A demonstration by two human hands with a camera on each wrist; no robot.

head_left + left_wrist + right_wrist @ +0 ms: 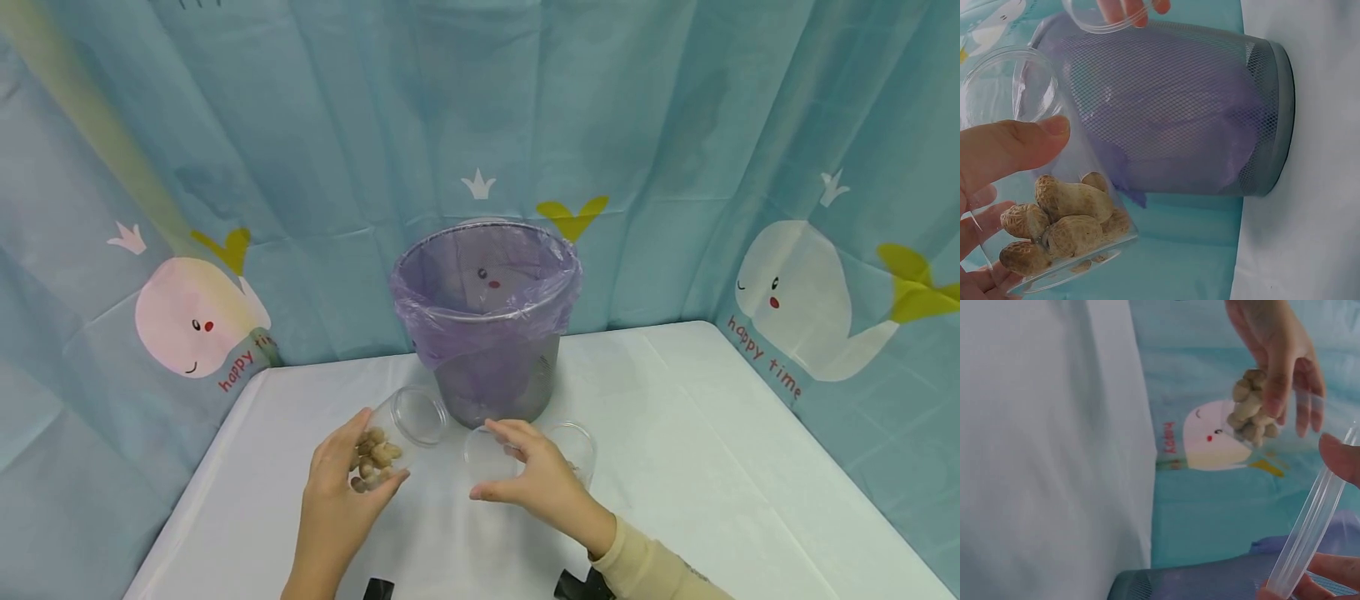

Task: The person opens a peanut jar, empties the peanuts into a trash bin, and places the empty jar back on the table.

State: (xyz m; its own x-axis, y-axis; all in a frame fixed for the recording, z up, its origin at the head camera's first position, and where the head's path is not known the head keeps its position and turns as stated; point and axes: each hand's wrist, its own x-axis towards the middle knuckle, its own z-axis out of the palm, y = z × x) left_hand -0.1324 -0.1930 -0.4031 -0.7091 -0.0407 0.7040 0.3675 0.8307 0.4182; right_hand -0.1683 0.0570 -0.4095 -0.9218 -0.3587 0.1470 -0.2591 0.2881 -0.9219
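Observation:
My left hand (339, 483) grips a clear plastic cup (1088, 153), tilted with its rim toward the bin. Several unshelled peanuts (1072, 215) lie gathered at the cup's bottom end. To the right, my right hand (553, 482) pinches a clear round lid (1310, 534) by its edge, apart from the cup. Behind that hand, partly hidden, a second clear container (583, 442) stands on the table with a little pale content that is too small to tell.
A mesh waste bin (495, 387) lined with a purple bag (480, 337) stands beyond both hands, near the far edge of the white-covered table (690, 467). A blue printed curtain (337, 167) hangs behind the table and along its sides. Dark objects (378, 589) show at the near edge.

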